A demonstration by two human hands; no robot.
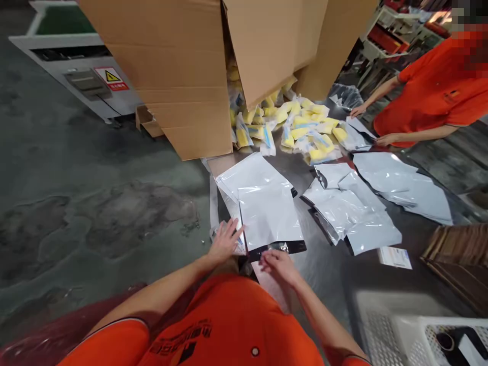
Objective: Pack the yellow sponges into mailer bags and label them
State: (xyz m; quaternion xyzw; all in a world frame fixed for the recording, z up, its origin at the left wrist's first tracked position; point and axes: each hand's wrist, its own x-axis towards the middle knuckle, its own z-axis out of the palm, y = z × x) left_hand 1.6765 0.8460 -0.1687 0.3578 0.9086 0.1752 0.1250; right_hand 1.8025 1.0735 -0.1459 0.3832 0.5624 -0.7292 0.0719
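Through the head camera I watch a person in an orange polo shirt [229, 325] at work over a dark metal worktop [328, 274]. The left hand [224, 241] lies with fingers spread, not clamped, at the left edge of a glossy white plastic mailer bag with a black lower flap [267, 213]. The right hand [280, 267] has thumb and fingers drawn together on that black flap, just beside the left hand. The bag lies flat directly before the person, on top of another white mailer [244, 175]. To its right are two loose heaps of similar white mailers [343, 208], and beyond them a spill of yellow items in clear plastic sleeves [301, 127] runs out from under a large tilted brown corrugated carton [168, 66]. A small white printed card [394, 257] lies near the worktop's right side. At upper right, a co-worker in an orange shirt [438, 86] leans in, one hand [387, 139] at the edge of a mailer. A white plastic crate [415, 330] sits at lower right, and a grey machine with a yellow warning triangle [76, 76] stands on the concrete floor [114, 218].
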